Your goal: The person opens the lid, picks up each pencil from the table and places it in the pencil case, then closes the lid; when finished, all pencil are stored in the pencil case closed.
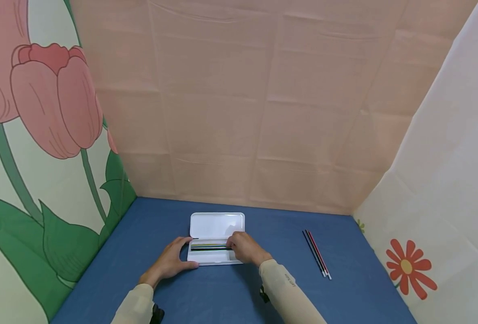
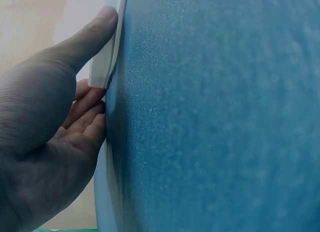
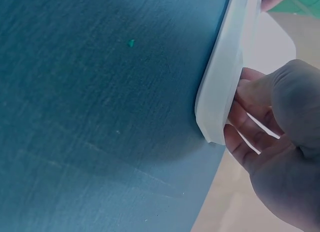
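Observation:
A white hinged pencil case (image 1: 208, 258) lies on the blue table with its lid (image 1: 217, 225) raised at the back. Inside its tray, several coloured pencils (image 1: 208, 247) lie side by side, running left to right. My left hand (image 1: 171, 261) holds the case's left end, thumb on the front edge and fingers farther back; the left wrist view shows this thumb (image 2: 97, 32) against the white side. Over the tray's right part, my right hand (image 1: 245, 247) has its fingers curled down at the pencils' right ends. The case wall (image 3: 220, 92) hides those fingertips in the right wrist view.
Several more pencils (image 1: 317, 254), dark and red with pale ends, lie together on the blue tabletop (image 1: 279, 279) to the right of the case. A plain tan cloth (image 1: 243, 112) hangs behind, with flower-printed cloths on both sides.

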A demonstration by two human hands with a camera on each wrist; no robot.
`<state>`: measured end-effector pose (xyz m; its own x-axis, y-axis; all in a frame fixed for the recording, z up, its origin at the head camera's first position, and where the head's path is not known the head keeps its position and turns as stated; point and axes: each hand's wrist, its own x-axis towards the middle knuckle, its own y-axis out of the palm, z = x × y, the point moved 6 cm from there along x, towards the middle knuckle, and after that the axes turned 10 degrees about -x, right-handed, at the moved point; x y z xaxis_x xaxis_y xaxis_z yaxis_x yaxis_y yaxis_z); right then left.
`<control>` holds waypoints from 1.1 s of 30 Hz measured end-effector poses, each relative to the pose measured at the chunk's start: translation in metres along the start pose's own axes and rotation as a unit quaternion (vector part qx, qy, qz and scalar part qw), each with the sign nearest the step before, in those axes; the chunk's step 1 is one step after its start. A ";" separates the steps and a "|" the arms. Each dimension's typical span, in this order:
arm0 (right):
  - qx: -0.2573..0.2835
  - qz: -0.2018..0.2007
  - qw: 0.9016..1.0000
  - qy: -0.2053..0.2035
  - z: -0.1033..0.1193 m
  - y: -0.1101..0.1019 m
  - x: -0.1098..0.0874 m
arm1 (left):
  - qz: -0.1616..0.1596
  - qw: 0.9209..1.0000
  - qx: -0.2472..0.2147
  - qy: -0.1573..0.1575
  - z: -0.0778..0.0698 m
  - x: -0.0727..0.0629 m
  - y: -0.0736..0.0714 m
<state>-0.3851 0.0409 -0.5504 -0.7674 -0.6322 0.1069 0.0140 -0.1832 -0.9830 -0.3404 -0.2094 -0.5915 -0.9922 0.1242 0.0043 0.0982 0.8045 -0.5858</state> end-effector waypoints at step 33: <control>0.078 -0.045 0.994 0.062 -0.038 -0.007 -0.060 | 0.004 1.000 0.004 -0.009 0.001 0.002 0.000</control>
<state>-0.3631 0.1090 -0.5554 -0.8426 -0.5125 0.1653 0.0333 -0.3559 -0.9339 -0.3425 -0.2093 -0.5923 -0.9926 0.1207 -0.0154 0.1063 0.7983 -0.5928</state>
